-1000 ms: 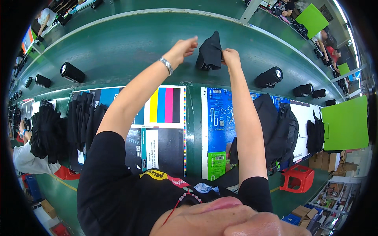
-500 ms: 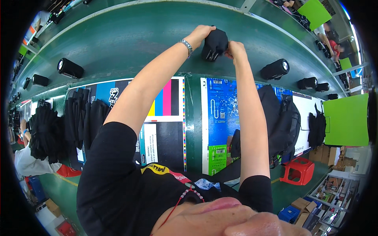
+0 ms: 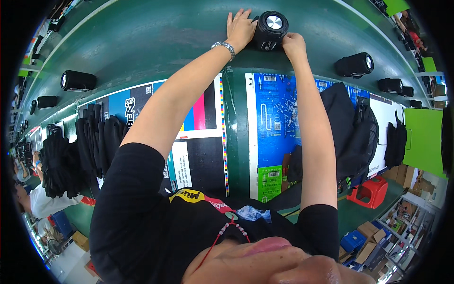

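A black cylindrical speaker [image 3: 270, 39] stands on the green work surface at the far middle, its round silver end facing up. My left hand [image 3: 240, 31] is at the speaker's left side, fingers spread and thumb side close to it; a small black piece sticks out there. On the right side, my right hand [image 3: 294, 46] has its fingers curled in against the speaker's edge. What those fingers pinch, if anything, is hidden.
More black speakers lie left [image 3: 78, 80] and right [image 3: 354, 65] along the green surface. Nearer are printed sheets [image 3: 270, 118], piles of black cloth pouches [image 3: 97, 135] and a black bag [image 3: 347, 137]. A red stool [image 3: 369, 193] stands on the floor at right.
Black cloth covered the thing between my hands; now the speaker's silver end shows. My left fingers have spread, and both hands are slightly higher in view. The whole view has shifted somewhat.
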The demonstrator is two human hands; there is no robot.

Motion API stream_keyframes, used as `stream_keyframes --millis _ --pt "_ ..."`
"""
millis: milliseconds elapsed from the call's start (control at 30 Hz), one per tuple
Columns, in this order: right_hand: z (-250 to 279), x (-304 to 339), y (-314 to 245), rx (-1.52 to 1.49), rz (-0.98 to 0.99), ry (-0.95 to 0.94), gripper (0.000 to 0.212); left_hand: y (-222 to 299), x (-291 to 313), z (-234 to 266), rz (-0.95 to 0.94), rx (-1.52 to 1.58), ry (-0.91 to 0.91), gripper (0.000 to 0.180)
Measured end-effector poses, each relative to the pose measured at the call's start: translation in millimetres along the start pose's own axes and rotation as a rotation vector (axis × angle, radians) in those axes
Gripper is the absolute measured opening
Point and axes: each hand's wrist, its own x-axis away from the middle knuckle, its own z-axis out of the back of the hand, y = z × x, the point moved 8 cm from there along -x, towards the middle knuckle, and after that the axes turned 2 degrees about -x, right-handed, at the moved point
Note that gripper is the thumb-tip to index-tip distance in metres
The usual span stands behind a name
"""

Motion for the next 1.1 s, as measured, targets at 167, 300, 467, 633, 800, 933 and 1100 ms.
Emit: stream_keyframes --millis 167,300,467,633,800,933,1100 --pt "5.3 -4.1 -12.6 0.17 0.036 -0.007 0.024 10.8 -1.7 21.3 -0.041 0.022 0.084 0.03" --pt "13.3 -8.6 -12.2 0.288 0.046 -0.019 0.021 22.6 -5.9 26.6 -0.033 0.009 0.033 0.031" --pt "24.2 6.2 -4.5 0.349 -0.016 0.071 0.02 53.8 -34.7 73.5 0.352 0.823 -0.053 0.045" --pt "40.4 33.3 -40.9 0.38 0.129 0.134 0.025 127.7 -34.3 124.8 -0.167 0.145 -0.372 0.064" --pt "27.3 94.2 -35.9 -0.387 -0.261 0.163 0.046 38.4 -11.4 137.5 0.313 0.701 -0.192 0.052" --pt "-22.4 119.5 -95.0 -1.55 -0.143 -0.236 0.048 23.0 54.8 155.7 0.531 1.179 -0.089 0.036" --pt "12.0 120.5 -149.6 -0.998 0.35 -0.173 0.047 -13.9 67.7 208.2 0.368 0.882 -0.008 0.035"
